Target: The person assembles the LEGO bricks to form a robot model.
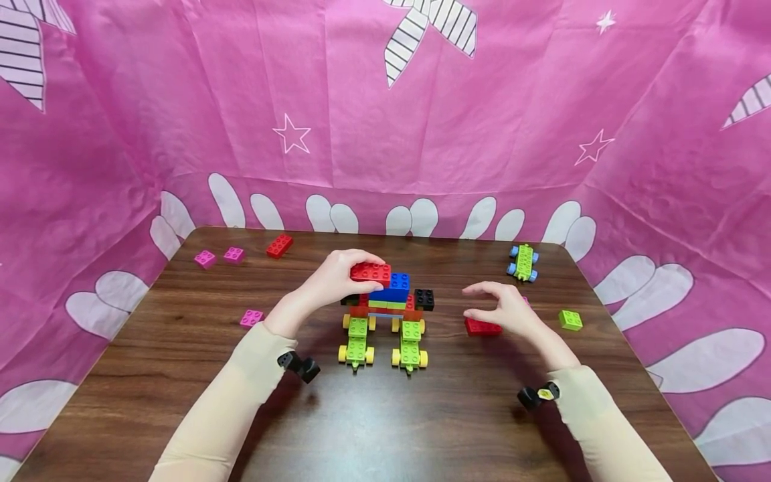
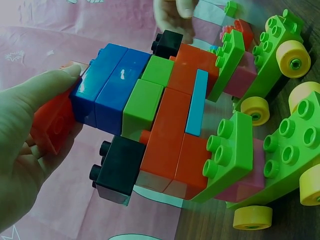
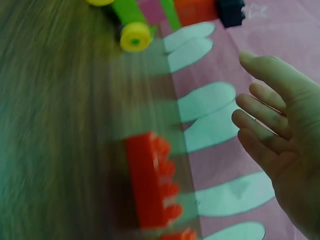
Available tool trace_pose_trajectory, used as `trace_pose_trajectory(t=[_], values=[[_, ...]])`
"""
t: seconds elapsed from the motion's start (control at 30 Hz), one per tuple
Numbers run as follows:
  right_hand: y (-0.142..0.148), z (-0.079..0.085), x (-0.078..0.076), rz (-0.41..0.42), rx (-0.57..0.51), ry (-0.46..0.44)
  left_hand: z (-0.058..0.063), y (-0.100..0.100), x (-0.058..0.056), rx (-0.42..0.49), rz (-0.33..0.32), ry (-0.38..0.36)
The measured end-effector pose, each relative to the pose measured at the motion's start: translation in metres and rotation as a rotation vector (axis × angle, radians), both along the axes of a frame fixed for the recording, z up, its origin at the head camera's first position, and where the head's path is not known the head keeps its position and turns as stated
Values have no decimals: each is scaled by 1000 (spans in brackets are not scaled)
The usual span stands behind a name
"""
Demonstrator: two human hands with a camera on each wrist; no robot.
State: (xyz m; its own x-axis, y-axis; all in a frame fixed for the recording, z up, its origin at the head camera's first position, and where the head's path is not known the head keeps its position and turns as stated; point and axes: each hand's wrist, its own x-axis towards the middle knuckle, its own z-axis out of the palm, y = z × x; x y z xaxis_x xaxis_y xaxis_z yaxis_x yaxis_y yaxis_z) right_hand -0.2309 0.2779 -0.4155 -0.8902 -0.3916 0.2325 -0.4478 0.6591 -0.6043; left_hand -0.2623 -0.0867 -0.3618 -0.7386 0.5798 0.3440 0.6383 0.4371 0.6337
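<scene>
With thumb and fingers, my left hand [image 1: 337, 278] grips a red brick [image 1: 371, 273] at the top of a built brick figure. In the left wrist view this red brick [image 2: 54, 120] meets the blue bricks [image 2: 102, 90]; whether it is pressed fully on cannot be told. Below the blue come light green bricks [image 2: 145, 100], red bricks [image 2: 165, 135] and black bricks [image 2: 119, 172] at the sides. Two light green wheeled bases [image 1: 357, 348] with yellow wheels carry it. My right hand [image 1: 508, 311] hovers with fingers spread, holding nothing, above a red brick [image 1: 482, 327] on the table.
Pink bricks [image 1: 251, 318] and another red brick [image 1: 280, 246] lie on the left of the wooden table [image 1: 199, 375]. At the right are a light green brick [image 1: 570, 320] and a green wheeled base [image 1: 525, 263] with blue wheels. A pink cloth [image 1: 373, 147] hangs behind.
</scene>
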Motion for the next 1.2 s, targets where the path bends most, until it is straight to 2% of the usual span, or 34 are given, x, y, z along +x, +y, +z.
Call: trace_pose_trajectory(t=[0.27, 0.6, 1.2], values=[[18, -14, 2, 21, 67, -90, -1, 1, 0, 35, -17, 4], [26, -31, 0, 20, 101, -132, -2, 1, 1, 29, -5, -13], [28, -37, -8, 52, 222, -175, -4, 0, 0, 47, 1, -27]])
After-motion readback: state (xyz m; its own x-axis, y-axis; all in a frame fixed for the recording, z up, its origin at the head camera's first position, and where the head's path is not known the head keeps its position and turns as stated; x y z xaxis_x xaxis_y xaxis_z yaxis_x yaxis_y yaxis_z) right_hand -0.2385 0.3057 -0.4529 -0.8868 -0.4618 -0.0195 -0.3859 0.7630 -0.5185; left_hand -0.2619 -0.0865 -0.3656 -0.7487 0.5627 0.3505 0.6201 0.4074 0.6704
